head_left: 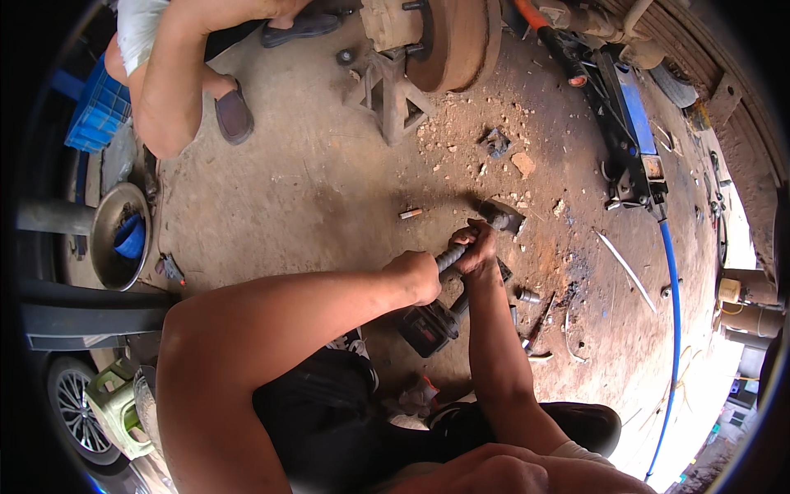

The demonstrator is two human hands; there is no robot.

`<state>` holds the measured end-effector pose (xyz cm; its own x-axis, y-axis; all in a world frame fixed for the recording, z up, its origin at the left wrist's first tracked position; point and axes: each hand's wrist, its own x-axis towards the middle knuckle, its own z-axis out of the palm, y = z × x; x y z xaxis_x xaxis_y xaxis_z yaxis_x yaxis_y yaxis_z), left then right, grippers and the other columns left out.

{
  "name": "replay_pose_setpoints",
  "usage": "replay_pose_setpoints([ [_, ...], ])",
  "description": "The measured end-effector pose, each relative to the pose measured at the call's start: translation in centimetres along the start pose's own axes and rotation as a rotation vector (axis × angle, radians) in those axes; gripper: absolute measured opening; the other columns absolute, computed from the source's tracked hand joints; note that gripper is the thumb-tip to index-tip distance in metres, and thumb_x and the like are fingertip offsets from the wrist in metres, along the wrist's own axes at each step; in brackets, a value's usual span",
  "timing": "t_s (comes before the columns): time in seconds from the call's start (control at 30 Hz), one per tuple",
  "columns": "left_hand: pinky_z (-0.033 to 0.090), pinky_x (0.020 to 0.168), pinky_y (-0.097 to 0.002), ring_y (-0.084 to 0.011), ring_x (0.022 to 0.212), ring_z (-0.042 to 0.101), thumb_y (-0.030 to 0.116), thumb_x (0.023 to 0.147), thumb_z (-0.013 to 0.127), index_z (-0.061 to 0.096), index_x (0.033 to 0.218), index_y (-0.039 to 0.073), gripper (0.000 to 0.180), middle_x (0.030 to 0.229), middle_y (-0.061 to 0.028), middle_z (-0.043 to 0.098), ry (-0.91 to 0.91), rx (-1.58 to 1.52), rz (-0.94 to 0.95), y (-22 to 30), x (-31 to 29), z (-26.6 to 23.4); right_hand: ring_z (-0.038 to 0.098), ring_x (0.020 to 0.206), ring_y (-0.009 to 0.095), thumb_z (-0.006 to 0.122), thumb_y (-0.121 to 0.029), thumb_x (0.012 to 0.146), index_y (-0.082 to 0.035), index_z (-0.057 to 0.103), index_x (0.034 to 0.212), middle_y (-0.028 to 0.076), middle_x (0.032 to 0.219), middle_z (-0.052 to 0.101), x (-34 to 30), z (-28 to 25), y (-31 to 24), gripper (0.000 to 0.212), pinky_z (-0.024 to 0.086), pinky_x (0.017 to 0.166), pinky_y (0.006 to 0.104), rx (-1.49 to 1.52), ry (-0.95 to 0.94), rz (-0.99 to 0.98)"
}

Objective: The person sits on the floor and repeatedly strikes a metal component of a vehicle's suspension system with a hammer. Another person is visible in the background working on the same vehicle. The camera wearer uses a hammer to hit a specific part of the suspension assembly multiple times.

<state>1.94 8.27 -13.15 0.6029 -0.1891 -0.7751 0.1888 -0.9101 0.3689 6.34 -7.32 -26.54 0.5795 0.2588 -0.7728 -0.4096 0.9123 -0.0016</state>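
Note:
My left hand (415,277) is closed round the ribbed grey handle (450,258) of what looks like a hammer. Farther up, close to its dark metal head (504,216), my right hand (477,246) grips the same tool. The head is low over the floor or on it; I cannot tell which. Just below my hands lies a black cordless power tool (428,328), partly covered by my right forearm. A small metal socket (529,295) is right of that forearm. Beyond my hands lies a small white-and-orange stick (410,213).
A rusty brake drum (454,45) is by a metal stand (390,103) at the far side. Dirt clumps (523,165) litter the floor. A blue floor jack (634,111) and blue hose (675,313) stand right. Another person's leg (169,90) and a metal basin (105,247) are left.

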Motion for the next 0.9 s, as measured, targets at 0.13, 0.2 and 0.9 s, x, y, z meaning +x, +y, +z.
replay_pose_setpoints([
  [0.13,0.052,0.071,-0.0364,-0.0315,0.083,0.066,0.016,0.074,0.060,0.065,0.092,-0.003,0.027,0.087,-0.0221,0.065,0.000,0.008,0.012,-0.1,0.1,-0.1,0.028,0.039,0.009,0.044,-0.014,0.085,-0.018,0.030,0.060,-0.005,0.047,0.026,-0.2,0.5,0.2,0.028,0.031,0.039,0.0234,0.003,0.068,-0.005],
  [0.2,0.052,0.071,-0.0365,-0.0314,0.083,0.066,0.014,0.073,0.059,0.065,0.092,-0.003,0.026,0.087,-0.0219,0.066,-0.006,0.000,0.011,-0.1,0.1,-0.2,0.028,0.039,0.009,0.044,-0.015,0.085,-0.018,0.030,0.061,-0.005,0.047,0.026,-0.1,0.5,0.1,0.028,0.031,0.039,0.0233,0.002,0.064,-0.011],
  [0.9,0.051,0.050,-0.0368,-0.0281,0.057,0.065,0.008,0.073,0.056,0.063,0.089,-0.006,0.023,0.072,-0.0207,0.064,-0.012,-0.039,0.018,-0.2,-0.1,-0.1,0.027,0.038,0.008,0.044,-0.013,0.084,-0.018,0.029,0.060,-0.006,0.047,0.025,0.0,0.2,0.1,0.029,0.031,0.037,0.0228,-0.036,0.080,-0.002],
])
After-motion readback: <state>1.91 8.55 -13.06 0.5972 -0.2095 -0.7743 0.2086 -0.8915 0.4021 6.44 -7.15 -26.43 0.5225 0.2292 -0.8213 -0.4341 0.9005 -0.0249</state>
